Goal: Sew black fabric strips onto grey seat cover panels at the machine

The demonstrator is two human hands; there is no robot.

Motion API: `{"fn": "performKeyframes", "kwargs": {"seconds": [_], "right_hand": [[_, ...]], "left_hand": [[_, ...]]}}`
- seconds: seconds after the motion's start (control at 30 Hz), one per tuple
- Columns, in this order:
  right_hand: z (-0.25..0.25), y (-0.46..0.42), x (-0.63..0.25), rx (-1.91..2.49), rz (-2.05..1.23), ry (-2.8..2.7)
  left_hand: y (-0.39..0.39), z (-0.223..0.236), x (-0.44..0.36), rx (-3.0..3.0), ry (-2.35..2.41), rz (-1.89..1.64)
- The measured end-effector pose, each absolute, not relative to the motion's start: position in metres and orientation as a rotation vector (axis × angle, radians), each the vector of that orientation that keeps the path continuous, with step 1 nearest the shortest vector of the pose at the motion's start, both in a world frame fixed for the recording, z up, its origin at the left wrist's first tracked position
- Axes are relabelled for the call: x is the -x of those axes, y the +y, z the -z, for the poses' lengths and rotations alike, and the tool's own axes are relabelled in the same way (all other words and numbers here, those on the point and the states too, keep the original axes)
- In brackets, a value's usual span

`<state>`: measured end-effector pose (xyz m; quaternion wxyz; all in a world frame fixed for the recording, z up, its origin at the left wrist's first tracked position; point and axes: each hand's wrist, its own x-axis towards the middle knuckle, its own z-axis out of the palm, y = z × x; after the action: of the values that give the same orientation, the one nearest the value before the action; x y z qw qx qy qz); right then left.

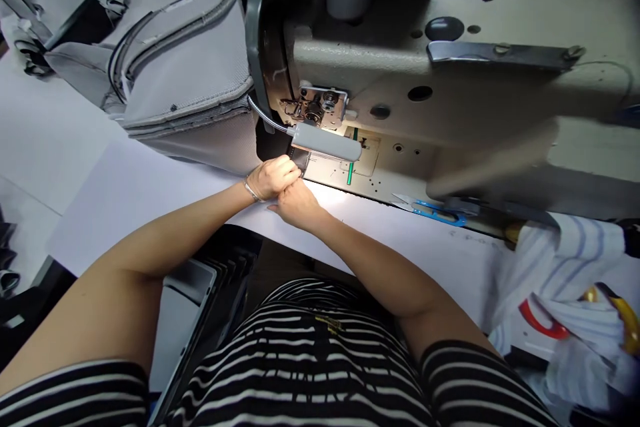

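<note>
My left hand [276, 177], with a bracelet at the wrist, is closed at the front edge of a sewing machine [360, 60]. A dark fabric strip [300, 159] shows at its fingertips, under the machine's lamp [327, 142]. My right hand [299, 204] is also closed, just below and touching the left; what its fingers hold is hidden. A grey mesh fabric bag piece [195, 67] with dark seams stands to the left of the machine head, and its lower edge reaches close to my left hand. The needle area is partly hidden by the lamp.
Blue-handled thread snips [433, 210] lie on the machine bed's front edge. A green strip [352, 163] crosses the bed. To the right are a striped cloth [560, 260] and a red handle [540, 321]. More grey fabric pieces [75, 7] lie at the upper left.
</note>
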<state>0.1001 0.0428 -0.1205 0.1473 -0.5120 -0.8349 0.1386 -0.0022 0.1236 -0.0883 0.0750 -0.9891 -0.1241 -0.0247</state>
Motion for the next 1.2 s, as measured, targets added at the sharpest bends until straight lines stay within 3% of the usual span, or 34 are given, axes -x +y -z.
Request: {"fn": "performKeyframes", "kwargs": {"seconds": [0.63, 1.2], "right_hand": [[0.125, 0.04, -0.09, 1.53, -0.014, -2.353], [0.132, 0.053, -0.096, 1.601, -0.18, -2.229]], "left_hand": [[0.138, 0.086, -0.003, 3.008, -0.545, -0.016], [0.15, 0.093, -0.016, 2.939, -0.618, 0.038]]}}
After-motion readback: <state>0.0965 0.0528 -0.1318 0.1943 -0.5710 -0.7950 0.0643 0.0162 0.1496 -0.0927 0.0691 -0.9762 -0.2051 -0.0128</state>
